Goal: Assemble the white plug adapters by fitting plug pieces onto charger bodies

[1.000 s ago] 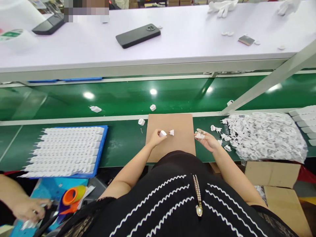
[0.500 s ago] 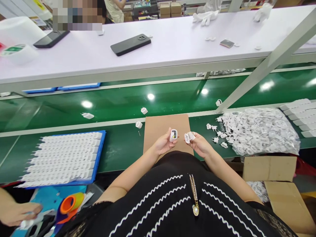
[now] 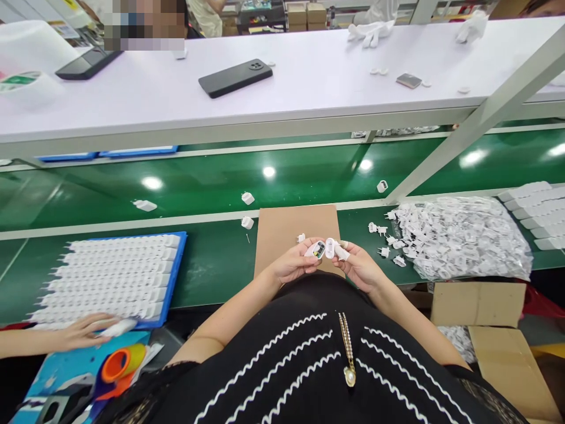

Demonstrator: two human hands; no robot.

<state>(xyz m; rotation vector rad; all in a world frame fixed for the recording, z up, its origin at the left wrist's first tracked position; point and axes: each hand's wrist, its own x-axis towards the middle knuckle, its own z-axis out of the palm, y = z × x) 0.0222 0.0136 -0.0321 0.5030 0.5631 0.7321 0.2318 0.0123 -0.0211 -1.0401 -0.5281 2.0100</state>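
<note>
My left hand (image 3: 293, 262) is closed around a white charger housing (image 3: 310, 249), whose open end shows a circuit board inside. In my right hand (image 3: 359, 266) is a white oval charger cap (image 3: 329, 248), pinched right beside the housing's open end; whether the two touch I cannot tell. White covering shows on a finger or thumb of that hand. Both hands are over a brown cardboard sheet (image 3: 282, 221) in front of my body. Just beyond my left fingers shows a small white pronged piece (image 3: 301, 238); what supports it is hidden.
A blue tray (image 3: 180, 247) with rows of white chargers stands left, a co-worker's hand (image 3: 90, 331) at its near edge. Loose caps lie by a plastic bag of caps (image 3: 468, 235) at right. Chargers sit on the green belt (image 3: 198, 182). Above, a shelf (image 3: 309, 76) holds a phone (image 3: 236, 78).
My hands have come together, bringing the cap beside the tilted housing. Chargers on the green belt have shifted left. The co-worker's hand has moved up and right to the tray.
</note>
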